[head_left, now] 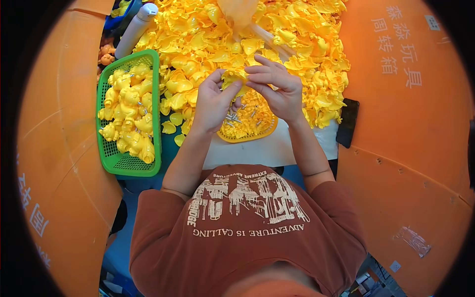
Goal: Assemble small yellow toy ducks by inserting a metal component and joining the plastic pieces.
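My left hand [213,104] is closed around a yellow molded plastic piece [234,77], its thumb lying across the front. From the other side, the thumb and forefinger of my right hand [281,85] pinch the edge of that piece, while the remaining fingers are raised and spread. Just below my hands sits a yellow basket [248,138], holding small yellow parts and several short metal pins [232,118]. Beyond them spreads a large heap of yellow curved plastic shells [198,42].
On the left, a green basket [157,114] holds several yellow toy figures [129,111]. A pale bottle [134,30] leans behind it. A black phone [348,123] lies at the heap's right edge. Orange crate walls [64,114] rise on both sides. A blurred translucent object [239,12] is at the top.
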Tool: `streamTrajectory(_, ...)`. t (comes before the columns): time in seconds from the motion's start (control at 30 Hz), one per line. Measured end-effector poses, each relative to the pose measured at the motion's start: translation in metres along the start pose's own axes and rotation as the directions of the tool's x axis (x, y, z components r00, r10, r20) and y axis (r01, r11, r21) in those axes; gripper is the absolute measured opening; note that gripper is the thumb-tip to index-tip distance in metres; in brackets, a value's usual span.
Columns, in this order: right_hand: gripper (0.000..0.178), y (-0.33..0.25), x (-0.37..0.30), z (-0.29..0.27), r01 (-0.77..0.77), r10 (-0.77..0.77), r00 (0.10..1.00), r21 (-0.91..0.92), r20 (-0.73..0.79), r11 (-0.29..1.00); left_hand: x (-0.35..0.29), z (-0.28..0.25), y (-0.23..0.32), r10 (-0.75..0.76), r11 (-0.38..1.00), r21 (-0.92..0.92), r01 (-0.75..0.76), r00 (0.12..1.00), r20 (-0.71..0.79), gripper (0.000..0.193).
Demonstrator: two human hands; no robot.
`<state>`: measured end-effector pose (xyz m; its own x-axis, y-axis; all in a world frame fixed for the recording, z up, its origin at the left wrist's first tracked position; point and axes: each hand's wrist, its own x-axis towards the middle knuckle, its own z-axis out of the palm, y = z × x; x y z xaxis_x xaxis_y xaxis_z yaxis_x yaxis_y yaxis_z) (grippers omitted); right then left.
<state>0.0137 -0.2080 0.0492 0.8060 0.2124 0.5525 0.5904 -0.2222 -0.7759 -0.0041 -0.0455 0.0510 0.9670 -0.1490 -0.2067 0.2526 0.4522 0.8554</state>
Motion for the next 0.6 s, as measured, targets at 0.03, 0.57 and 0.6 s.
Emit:
streamTrajectory(0.03, 0.014, -0.001, -0.001, -0.001, 0.010, -0.011, 0.999, 0.041, 0.033, 0.999, -0.002, 0.000, 0.000, -0.008, 1.000, 0.023, 0.007, 0.999, 0.035, 0.018)
streamTrajectory(0.57, 0.015, -0.007, -0.015, 0.009, -0.076, 0.090, 0.995, 0.277, -0.036, 0.958, -0.010, 0.001, -0.001, 0.037, 0.999, 0.024, -0.036, 0.999, -0.017, 0.022)
streamTrajectory(0.6, 0.015, -0.008, -0.014, 0.008, -0.076, 0.086, 0.996, 0.254, -0.029, 0.964, -0.011, 0.001, 0.001, 0.024, 0.998, 0.050, -0.024, 1.000, -0.001, 0.023)
